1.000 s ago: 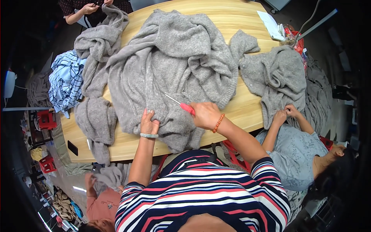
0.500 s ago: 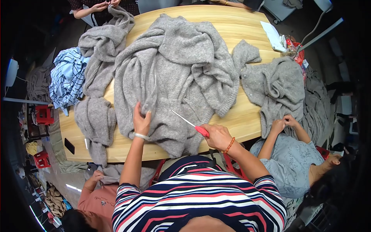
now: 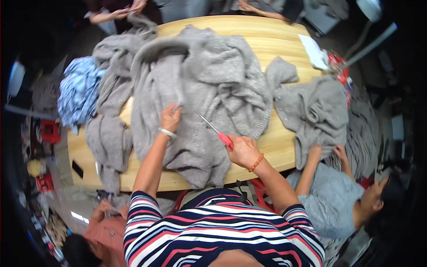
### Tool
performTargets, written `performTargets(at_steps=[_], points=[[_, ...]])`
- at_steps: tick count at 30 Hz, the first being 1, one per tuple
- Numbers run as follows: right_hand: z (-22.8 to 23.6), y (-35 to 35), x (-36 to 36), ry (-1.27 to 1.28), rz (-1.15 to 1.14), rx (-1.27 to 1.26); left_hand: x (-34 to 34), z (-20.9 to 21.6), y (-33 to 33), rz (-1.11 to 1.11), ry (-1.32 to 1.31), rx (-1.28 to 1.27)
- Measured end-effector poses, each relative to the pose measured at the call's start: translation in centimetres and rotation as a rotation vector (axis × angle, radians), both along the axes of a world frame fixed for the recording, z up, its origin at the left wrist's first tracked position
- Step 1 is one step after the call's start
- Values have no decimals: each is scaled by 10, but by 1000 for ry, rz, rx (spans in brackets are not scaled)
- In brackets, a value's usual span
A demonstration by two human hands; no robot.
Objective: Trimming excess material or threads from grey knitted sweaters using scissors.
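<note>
A large grey knitted sweater [image 3: 202, 95] lies crumpled across the middle of the wooden table. My left hand [image 3: 170, 119], with a pale band at its wrist, is closed on a fold of this sweater; the fingertips are a little blurred. In my right hand [image 3: 244, 150], which wears an orange bead bracelet, is a tool with a red handle and a thin straight metal shaft [image 3: 207, 121]. The shaft points up and left over the knit, with its tip short of my left hand. Its exact tip shape is too small to tell.
More grey knits lie on the table [image 3: 249, 22]: one left [image 3: 109, 133], one right [image 3: 311, 107]. A blue garment pile [image 3: 80, 91], a black phone [image 3: 77, 169] and white papers [image 3: 313, 51] sit near the edges. Co-workers' hands [image 3: 327, 153] work at the right, lower left and far side.
My left hand has moved up and slightly right, from spread fingers to closed on the knit. The red-handled tool has shifted left with my right hand. The sweater's upper left fold has lifted.
</note>
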State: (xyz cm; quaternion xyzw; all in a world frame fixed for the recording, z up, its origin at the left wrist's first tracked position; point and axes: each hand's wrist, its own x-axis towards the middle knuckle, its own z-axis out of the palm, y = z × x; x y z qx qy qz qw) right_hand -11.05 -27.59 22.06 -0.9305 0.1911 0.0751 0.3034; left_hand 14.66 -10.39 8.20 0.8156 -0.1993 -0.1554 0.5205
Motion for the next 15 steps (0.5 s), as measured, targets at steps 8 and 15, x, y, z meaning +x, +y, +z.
performTargets(at_steps=[8,15], points=[[-2,-5,-18,227,96,-55,-68,-1,32,52,418,-422],[-21,-13,-32,131,90,9,-53,1,114,552,-601,880]])
